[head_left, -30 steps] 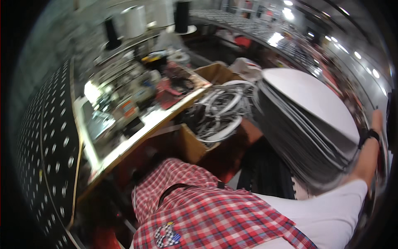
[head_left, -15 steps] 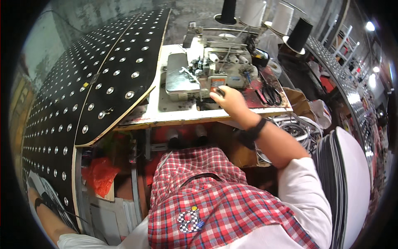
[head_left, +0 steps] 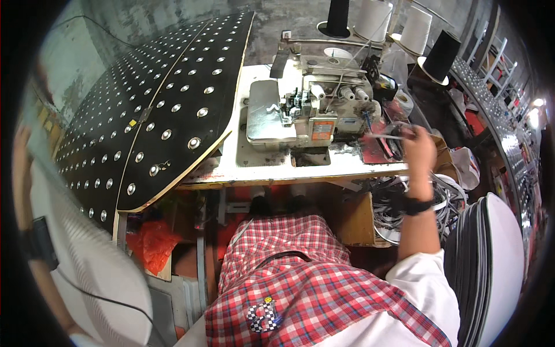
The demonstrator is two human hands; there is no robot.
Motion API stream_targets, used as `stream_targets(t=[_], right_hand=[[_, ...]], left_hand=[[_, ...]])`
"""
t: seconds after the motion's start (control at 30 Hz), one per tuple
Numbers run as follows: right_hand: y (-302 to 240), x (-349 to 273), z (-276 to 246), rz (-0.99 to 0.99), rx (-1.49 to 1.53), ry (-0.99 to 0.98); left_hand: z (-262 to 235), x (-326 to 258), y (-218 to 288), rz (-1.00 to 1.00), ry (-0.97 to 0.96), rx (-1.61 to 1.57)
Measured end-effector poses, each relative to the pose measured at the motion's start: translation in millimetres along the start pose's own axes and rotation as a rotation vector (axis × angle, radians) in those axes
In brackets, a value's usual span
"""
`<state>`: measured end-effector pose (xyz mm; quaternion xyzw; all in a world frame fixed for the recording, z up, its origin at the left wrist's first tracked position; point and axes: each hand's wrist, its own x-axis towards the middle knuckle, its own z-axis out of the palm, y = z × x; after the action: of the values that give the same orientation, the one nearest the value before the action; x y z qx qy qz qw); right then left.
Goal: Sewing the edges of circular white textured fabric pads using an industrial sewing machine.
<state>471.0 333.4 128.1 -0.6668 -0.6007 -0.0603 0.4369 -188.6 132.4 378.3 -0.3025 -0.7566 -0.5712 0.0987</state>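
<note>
Right hand (head_left: 420, 149) pinches a thin grey tool (head_left: 384, 137), blurred, above the counter (head_left: 225, 170), right of the sewing machine (head_left: 341, 78). Tool's long axis runs roughly sideways, tip left. Left hand (head_left: 23, 153) at upper edge of pale stack (head_left: 113, 254); can't tell its grip. Versus half a second ago: right hand shifted right, away from machine front; left hand higher, stack swung up into view, sloping down-right.

This is a sewing workshop, shown by the industrial sewing machine (head_left: 350, 107) at upper center, the big thread cones (head_left: 372, 20) above it, the box (head_left: 358, 222) of scrap strips (head_left: 399, 211) right of center, and the stacks of pale flat pieces (head_left: 110, 254) at lower left and lower right.
</note>
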Motion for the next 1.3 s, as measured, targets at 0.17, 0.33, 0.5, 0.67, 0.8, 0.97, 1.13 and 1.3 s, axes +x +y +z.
stream_targets(t=[0.17,0.33,0.5,0.67,0.8,0.97,1.13,1.3], right_hand=[[66,-24,-64,0.181,-0.357,0.121],[3,-90,-16,0.017,0.103,-0.578],[-73,-121,45,0.345,0.808,-1.071],[-133,-123,86,0.386,1.054,-1.203],[-173,-137,104,0.583,1.215,-1.190],[-194,-132,142,1.030,1.589,-1.126],[-185,-154,141,1.095,1.546,-1.186],[-170,-123,139,1.342,1.800,-0.881]], left_hand=[[226,-80,24,0.224,-0.456,-0.136],[310,-190,19,-0.170,-1.006,-0.479],[195,-208,-45,0.225,-1.049,-0.145],[12,-221,-137,0.035,-0.746,0.453],[-85,-256,-192,-0.260,-0.629,0.446],[-71,-280,-217,-0.818,-0.263,-0.468],[-27,-263,-215,-0.879,-0.013,-0.736],[-27,-293,-212,-0.845,-0.236,-0.872]])
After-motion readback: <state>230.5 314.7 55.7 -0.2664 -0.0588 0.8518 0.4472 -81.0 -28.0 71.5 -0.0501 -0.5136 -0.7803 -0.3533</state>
